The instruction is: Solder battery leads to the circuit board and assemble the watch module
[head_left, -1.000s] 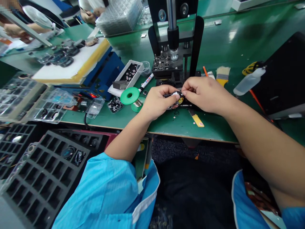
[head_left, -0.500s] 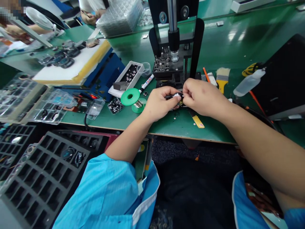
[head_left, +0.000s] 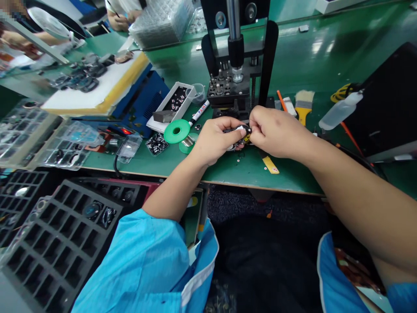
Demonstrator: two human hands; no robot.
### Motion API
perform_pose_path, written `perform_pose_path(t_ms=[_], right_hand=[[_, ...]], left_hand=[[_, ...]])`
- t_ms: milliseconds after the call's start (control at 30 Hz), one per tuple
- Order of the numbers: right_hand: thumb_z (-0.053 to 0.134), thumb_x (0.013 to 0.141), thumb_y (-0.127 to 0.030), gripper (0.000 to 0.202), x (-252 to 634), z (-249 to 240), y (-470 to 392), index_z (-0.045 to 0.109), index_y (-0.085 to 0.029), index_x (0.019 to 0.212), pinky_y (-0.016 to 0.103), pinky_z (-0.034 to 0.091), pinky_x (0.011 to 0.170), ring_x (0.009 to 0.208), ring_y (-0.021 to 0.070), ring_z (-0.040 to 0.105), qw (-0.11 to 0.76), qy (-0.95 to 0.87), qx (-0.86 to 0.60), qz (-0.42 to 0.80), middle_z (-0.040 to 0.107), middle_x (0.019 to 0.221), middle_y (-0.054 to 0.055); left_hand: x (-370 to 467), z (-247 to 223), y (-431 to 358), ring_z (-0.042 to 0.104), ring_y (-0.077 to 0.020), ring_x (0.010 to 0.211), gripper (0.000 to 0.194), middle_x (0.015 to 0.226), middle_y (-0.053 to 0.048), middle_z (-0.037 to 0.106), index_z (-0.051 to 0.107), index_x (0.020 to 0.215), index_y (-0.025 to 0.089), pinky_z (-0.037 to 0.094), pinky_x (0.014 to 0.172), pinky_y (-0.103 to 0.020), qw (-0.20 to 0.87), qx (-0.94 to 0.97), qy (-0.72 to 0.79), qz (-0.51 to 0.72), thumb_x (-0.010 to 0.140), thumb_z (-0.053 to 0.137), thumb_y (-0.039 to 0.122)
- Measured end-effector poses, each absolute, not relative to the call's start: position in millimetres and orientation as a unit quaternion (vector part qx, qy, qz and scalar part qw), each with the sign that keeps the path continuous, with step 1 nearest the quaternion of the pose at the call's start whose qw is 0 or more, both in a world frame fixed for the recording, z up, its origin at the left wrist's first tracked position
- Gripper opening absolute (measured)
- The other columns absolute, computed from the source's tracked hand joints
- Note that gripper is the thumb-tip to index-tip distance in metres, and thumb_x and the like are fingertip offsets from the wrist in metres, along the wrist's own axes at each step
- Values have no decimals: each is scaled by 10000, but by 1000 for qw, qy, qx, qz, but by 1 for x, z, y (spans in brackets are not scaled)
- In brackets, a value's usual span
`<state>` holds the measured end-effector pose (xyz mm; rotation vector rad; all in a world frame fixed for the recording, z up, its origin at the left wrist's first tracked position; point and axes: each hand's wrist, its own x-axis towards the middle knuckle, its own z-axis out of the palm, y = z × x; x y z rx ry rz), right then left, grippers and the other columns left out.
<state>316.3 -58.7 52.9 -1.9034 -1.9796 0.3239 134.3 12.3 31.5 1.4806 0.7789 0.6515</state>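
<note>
Between thumb and fingers, my left hand (head_left: 218, 141) grips a small black device (head_left: 246, 136) with a white patch and yellow bits; it resembles an open watch case, but the fingers hide most of it. My right hand (head_left: 273, 130) is closed in a pinch at the device's right edge, and I cannot make out what is between its fingertips. Both hands are just in front of a black hand press (head_left: 230, 89). Below them, a yellow-handled tool (head_left: 271, 165) and tiny loose parts lie on the green bench (head_left: 156, 167).
To the left are a green solder spool (head_left: 176, 131), a paint marker (head_left: 199, 113), a white box of small parts (head_left: 179, 98) and a black foam tray (head_left: 61, 234). A brush (head_left: 304, 106) and a squeeze bottle (head_left: 340, 112) lie right. Other people's hands work at the far left.
The view has shifted slightly. Both hands stay together at the device, which appears tilted a little so that more of its yellow and black side shows.
</note>
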Motion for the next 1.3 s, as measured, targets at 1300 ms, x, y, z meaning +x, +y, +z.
perform_pose_path(t_ms=[1300], right_hand=[[537,968,-200,146,333,63,-69,462,-279,870,344,381,615,627,179,434,372,-625,-522,446,456,705,-21]], left_hand=[[132,38,24,700,-101,554,203,773,-1,739,721,901,154,588,533,-220,702,549,360,275,794,882,215]])
